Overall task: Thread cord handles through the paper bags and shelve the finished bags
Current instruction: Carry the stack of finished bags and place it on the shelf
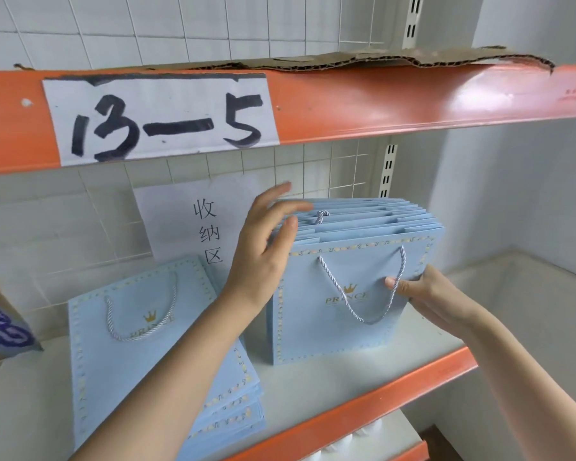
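Right hand [423,294] has the standing bundle of blue paper bags [346,294] by its right edge, thumb pinched onto the front face just beside the cord handle [363,287], fingers wrapped behind, the bundle upright on the white shelf [313,384]. Left hand [266,247] is up at the top left corner across from that grip, fingers straight and spread, tips touching the fanned bag tops, holding nothing. Down left of both hands, a second stack of finished bags [160,354] lies flat on the same shelf, under the orange beam labelled "13-5" [160,118].
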Demonstrator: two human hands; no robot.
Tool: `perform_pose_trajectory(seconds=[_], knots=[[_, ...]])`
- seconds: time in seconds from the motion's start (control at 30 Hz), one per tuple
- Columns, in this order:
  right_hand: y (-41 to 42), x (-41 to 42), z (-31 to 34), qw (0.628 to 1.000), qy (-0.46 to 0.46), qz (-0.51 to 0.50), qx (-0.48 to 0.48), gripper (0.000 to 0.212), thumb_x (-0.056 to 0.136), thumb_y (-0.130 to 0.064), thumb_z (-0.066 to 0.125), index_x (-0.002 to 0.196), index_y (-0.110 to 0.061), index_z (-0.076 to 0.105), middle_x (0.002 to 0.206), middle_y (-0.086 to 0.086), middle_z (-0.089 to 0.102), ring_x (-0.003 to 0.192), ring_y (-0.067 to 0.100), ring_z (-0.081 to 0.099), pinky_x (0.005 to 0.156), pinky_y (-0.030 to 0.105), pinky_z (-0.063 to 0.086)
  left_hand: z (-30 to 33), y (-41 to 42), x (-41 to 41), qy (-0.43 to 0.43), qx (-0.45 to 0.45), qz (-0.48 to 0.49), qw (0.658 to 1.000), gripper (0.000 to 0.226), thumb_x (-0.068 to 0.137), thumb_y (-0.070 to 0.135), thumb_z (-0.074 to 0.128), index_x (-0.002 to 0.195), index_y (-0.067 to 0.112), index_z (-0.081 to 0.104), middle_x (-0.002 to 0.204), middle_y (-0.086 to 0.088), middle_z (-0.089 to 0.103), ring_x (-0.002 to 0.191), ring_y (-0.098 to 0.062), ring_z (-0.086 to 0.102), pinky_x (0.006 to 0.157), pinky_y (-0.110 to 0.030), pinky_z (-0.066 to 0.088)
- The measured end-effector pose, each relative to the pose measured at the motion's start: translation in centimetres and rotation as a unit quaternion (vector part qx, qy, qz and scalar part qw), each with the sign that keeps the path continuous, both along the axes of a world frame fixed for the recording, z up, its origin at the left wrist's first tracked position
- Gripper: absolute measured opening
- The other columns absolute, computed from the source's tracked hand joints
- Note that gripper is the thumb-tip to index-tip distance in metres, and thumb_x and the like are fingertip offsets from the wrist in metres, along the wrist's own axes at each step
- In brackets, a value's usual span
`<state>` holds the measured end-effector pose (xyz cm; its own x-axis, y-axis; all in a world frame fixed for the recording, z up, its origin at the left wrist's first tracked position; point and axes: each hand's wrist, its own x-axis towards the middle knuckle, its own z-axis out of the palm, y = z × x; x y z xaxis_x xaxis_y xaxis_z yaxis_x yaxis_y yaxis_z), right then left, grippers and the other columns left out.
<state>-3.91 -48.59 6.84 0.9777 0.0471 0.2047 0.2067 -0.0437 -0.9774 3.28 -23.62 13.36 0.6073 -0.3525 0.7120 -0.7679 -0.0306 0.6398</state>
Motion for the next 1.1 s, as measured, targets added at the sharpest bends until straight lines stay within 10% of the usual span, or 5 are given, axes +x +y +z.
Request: perform_pose_trajectory(seconds=[0.2, 0.4, 0.67, 1.1], knots=[[0.1, 0.2, -0.2, 1.0, 0.0, -0.01, 0.002, 0.057, 0.082, -0.014, 0.063, 0.136, -0.011, 0.045, 0.132, 0.006, 0.058, 0.122, 0.025, 0.054, 0.102, 0.037, 0.044, 3.3, 0.1, 0.3, -0.193, 0.21, 0.146, 0.947, 0.026, 0.086, 0.022, 0.05, 0.099, 0.022, 0.072, 0.09, 0.015, 0.063, 0.1, -0.008, 0.049, 0.085, -0.033, 0.037], [0.1, 0.3, -0.2, 1.0, 0.005, -0.018, 0.002, 0.057, 0.081, -0.016, 0.064, 0.135, -0.012, 0.046, 0.131, 0.005, 0.059, 0.122, 0.024, 0.055, 0.103, 0.037, 0.044, 6.3, -0.1, 0.5, -0.026, 0.334, 0.027, 0.942, 0.009, 0.088, 0.021, 0.064, 0.089, 0.028, 0.069, 0.087, 0.015, 0.064, 0.082, -0.007, 0.056, 0.078, -0.025, 0.044], [0.1, 0.0, -0.2, 1.0, 0.017, -0.018, 0.007, 0.054, 0.081, -0.015, 0.061, 0.133, -0.012, 0.048, 0.129, 0.004, 0.06, 0.119, 0.023, 0.057, 0.098, 0.033, 0.047, 7.3, 0.8, 1.4, -0.052, 0.468, 0.135, 0.872, 0.017, 0.097, 0.023, 0.039, 0.088, 0.031, 0.052, 0.074, 0.011, 0.054, 0.074, -0.015, 0.05, 0.061, -0.028, 0.033], [0.0, -0.2, -0.3, 0.999, 0.04, 0.021, 0.01, 0.08, 0.065, -0.041, 0.083, 0.131, -0.011, 0.051, 0.13, 0.007, 0.059, 0.12, 0.025, 0.056, 0.094, 0.032, 0.049, 6.4, 0.6, 1.7, -0.065, 0.404, 0.107, 0.906, 0.01, 0.094, 0.027, 0.054, 0.087, 0.027, 0.06, 0.082, 0.014, 0.044, 0.086, -0.009, 0.042, 0.076, -0.027, 0.035]])
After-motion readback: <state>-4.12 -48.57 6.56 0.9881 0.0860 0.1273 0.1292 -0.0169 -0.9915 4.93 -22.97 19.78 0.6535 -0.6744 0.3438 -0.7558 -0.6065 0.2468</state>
